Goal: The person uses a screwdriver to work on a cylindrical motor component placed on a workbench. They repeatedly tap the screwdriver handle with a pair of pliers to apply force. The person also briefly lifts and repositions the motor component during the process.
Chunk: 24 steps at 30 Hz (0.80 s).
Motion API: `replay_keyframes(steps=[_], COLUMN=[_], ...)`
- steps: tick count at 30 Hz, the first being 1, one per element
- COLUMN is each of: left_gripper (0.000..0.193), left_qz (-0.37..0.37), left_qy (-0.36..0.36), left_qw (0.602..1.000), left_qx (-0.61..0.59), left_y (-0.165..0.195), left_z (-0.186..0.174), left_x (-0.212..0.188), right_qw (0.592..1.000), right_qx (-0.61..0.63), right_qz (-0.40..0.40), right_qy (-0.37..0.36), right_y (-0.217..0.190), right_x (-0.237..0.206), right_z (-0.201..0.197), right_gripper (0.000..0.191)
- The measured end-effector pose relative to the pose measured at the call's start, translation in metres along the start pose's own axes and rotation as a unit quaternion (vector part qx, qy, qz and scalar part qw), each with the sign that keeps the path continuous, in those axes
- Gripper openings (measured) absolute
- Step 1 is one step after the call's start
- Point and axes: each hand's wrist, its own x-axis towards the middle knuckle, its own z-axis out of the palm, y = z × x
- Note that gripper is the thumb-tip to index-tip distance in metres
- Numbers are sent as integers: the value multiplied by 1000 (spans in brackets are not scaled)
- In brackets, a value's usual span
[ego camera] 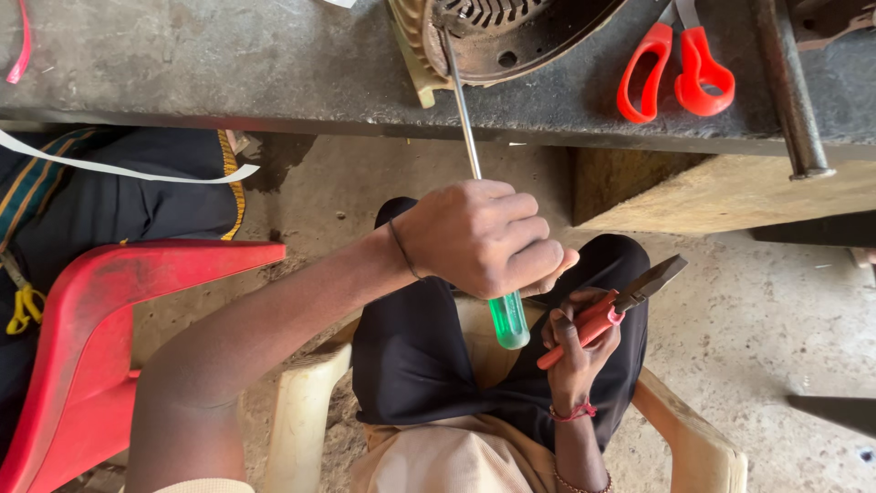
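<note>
Gripping a green-handled screwdriver (505,315), the left hand (479,239) has its fingers wrapped tight around the handle; the shaft's long axis runs toward 12 o'clock, tip lodged in a rusty motor housing (511,36) on the surface (274,64). Red-handled pliers (607,315) are held in the curled right hand (575,351). Red scissors (675,73) are noted at 1 o'clock.

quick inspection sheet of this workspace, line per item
surface: dark, worn bench top
job's things: screwdriver with green handle, tip at the metal motor housing; red-handled pliers
clutter: red-handled scissors, metal bar, white strip
grippers: left hand fisted on the screwdriver; right hand holds the pliers over the lap
cables: nothing seen
surroundings: red plastic chair, concrete floor
</note>
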Motion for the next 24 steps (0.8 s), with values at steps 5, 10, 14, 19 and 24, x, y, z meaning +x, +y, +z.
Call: replay_keyframes(steps=[5, 10, 14, 19, 24], left_gripper=[39, 40, 42, 37, 41], left_qz=[-9, -19, -8, 42, 30], left_qy=[-4, 1, -5, 1, 9], left_qw=[1000, 999, 998, 999, 999], left_qx=[26, 44, 66, 19, 4], left_y=[-5, -9, -13, -7, -1], left_z=[-3, 6, 13, 7, 11], left_x=[2, 0, -4, 5, 18], right_qw=[996, 989, 980, 965, 969], right_qx=[-61, -89, -132, -194, -197], right_qz=[44, 62, 89, 145, 131], right_qy=[-40, -100, -120, -103, -77], right_y=[2, 16, 25, 39, 56], right_x=[6, 15, 22, 23, 22], right_z=[-8, -9, -9, -18, -27], right_gripper=[39, 46, 43, 37, 40])
